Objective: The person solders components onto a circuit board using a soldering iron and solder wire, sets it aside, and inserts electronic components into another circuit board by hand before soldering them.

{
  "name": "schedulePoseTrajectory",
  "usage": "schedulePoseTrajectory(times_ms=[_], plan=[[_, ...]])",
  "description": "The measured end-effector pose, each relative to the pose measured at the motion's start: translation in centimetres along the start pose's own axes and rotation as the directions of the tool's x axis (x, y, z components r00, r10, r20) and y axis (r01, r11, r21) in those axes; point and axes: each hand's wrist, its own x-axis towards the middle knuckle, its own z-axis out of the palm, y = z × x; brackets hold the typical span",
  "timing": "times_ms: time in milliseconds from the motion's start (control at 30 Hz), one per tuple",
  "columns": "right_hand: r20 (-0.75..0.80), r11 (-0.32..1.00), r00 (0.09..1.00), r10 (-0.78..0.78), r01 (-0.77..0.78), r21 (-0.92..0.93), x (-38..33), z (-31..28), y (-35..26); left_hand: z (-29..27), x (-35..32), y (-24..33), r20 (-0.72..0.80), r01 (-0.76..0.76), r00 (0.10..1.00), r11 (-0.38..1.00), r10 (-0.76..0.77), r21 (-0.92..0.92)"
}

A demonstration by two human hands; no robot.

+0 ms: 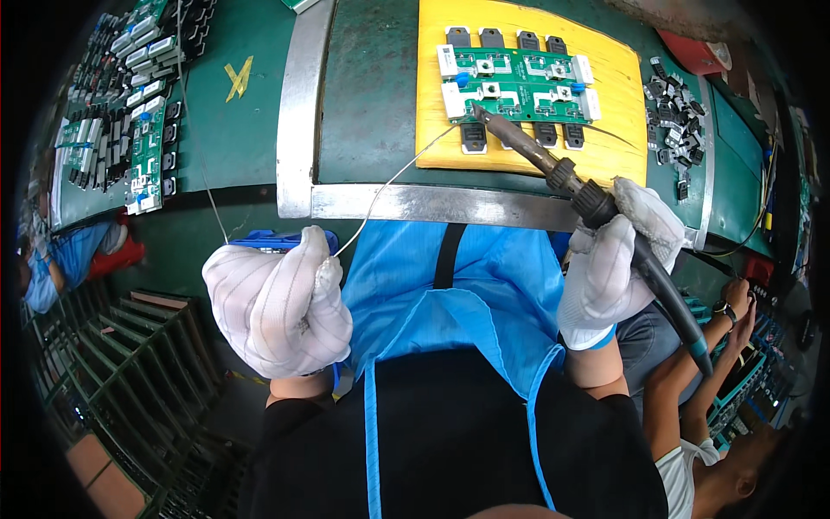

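My right hand [624, 251], in a white glove, is closed round the handle of a soldering iron [588, 195]. The iron's tip lies at the lower left of a green circuit board [519, 85], near a white connector block. Pinched in my gloved left hand [281, 298] is a thin solder wire [380, 192], which curves up until its end meets the board beside the tip. The board rests on a yellow pad [437, 151], with black flat components [473, 138] sticking out along its near and far edges. Blue round parts and white blocks sit on it.
A pile of small black components [677, 117] lies right of the pad. On the left bench stand stacked finished-looking boards [147, 156]. A metal edge strip [415, 204] runs along the bench front. Slatted racks [138, 355] stand lower left; another person's arms [692, 381] show lower right.
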Motion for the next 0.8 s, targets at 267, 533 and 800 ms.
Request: schedulePoseTrajectory(times_ms=[267,533,800], plan=[[-0.019,0.996,0.999,0.050,-0.051,-0.077,-0.2,0.2,0.0,0.2,0.0,-0.1,0.036,0.003,0.999,1.000,-0.003,0.004],[-0.010,0.997,0.997,0.077,-0.077,-0.019,-0.1,0.2,-0.2,1.0,0.2,-0.2,0.060,-0.030,0.998,0.999,0.030,0.009],[-0.023,0.997,0.998,0.059,-0.058,0.058,0.2,0.2,-0.6,0.4,0.2,0.5,0.055,-0.021,0.998,1.000,0.021,0.003]])
